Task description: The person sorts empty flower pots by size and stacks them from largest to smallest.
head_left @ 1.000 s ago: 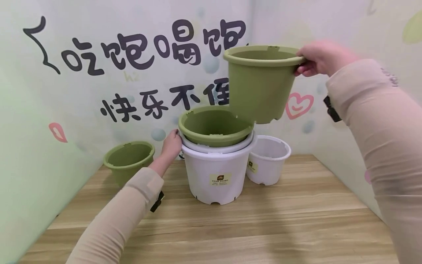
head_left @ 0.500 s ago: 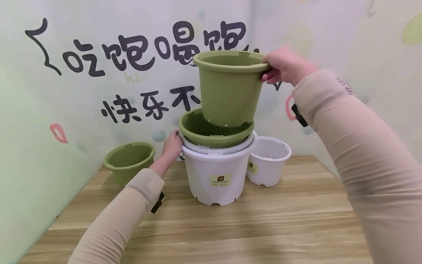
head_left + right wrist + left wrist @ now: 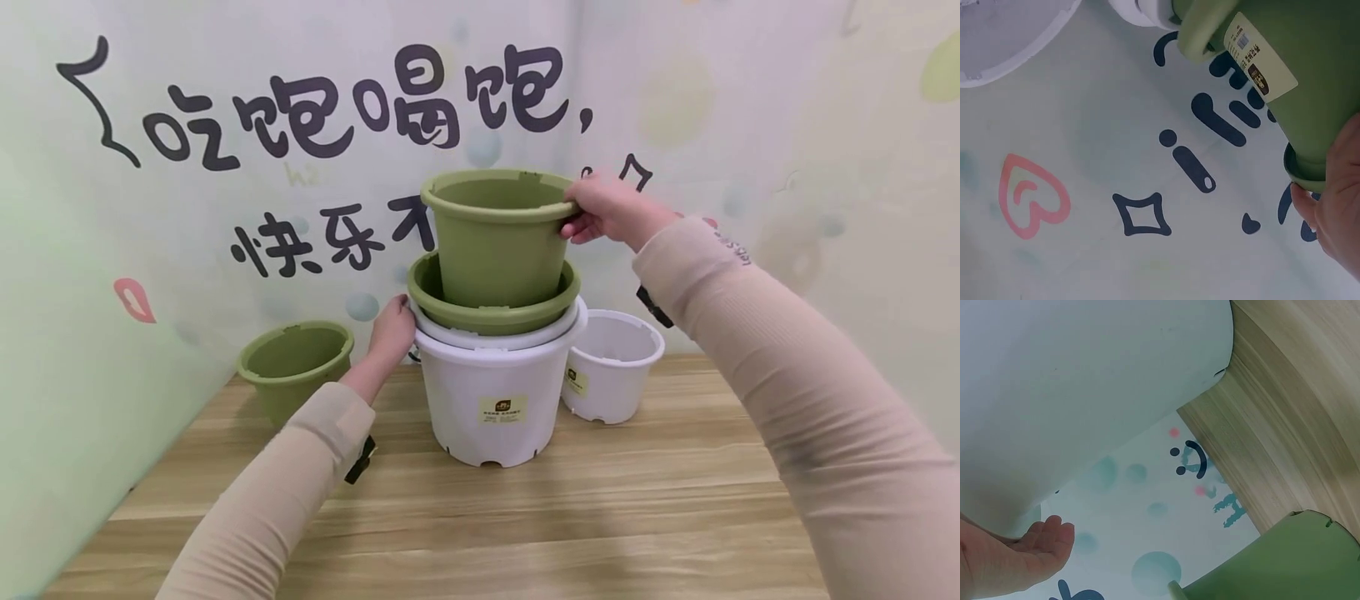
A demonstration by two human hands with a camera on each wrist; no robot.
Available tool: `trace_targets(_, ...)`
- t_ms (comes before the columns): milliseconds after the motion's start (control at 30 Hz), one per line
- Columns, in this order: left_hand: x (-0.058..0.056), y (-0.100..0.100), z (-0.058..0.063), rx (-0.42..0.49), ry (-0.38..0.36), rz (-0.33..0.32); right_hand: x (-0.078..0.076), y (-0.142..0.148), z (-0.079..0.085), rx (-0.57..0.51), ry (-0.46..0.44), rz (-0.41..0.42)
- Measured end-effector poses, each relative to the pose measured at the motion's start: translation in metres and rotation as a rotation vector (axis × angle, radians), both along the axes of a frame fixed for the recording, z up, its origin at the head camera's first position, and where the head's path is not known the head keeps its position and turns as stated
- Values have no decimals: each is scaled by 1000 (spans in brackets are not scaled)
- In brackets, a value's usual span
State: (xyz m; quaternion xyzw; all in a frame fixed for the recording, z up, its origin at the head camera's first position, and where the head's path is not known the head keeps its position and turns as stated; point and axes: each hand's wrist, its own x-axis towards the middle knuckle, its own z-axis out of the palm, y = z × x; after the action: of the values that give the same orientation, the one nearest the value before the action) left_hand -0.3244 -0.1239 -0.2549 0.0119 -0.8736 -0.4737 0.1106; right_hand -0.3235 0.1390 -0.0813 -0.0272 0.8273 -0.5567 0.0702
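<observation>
My right hand [image 3: 607, 207] grips the right rim of a green plastic flower pot [image 3: 498, 258]. That pot is upright, its lower part inside the mouth of another green pot [image 3: 487, 319]. In the right wrist view the held pot's side bears a cream label [image 3: 1260, 59]. Beneath them, a white pot [image 3: 480, 340] is nested in a larger white pot [image 3: 450, 400] on the wooden table. My left hand [image 3: 392, 329] holds the left side of the white rims; in the left wrist view its fingers [image 3: 1054, 537] lie beneath the rim.
A separate green pot [image 3: 292, 358] stands on the table [image 3: 420, 533] at the left, behind my left forearm. Behind the stack to the right stands another white pot [image 3: 611, 387]. Printed walls [image 3: 742, 150] close off the back and sides.
My right hand has brought the held green pot leftward over the stack, then down into the mouth of the green pot below. The left hand has stayed at the white rims.
</observation>
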Motion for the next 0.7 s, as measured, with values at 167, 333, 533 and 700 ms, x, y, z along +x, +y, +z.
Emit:
trace_targets(167, 0, 0, 1, 8, -2, 1, -7, -1, -24, 43, -3, 15)
trace_targets(333, 0, 0, 0, 25, -8, 3, -11, -3, -44, 128, -6, 20)
trace_targets(533, -1, 0, 1, 36, -18, 3, -14, -6, -59, 188, -20, 16)
trace_targets(700, -2, 0, 0, 34, -22, 3, -18, -8, -66, 198, -52, 16)
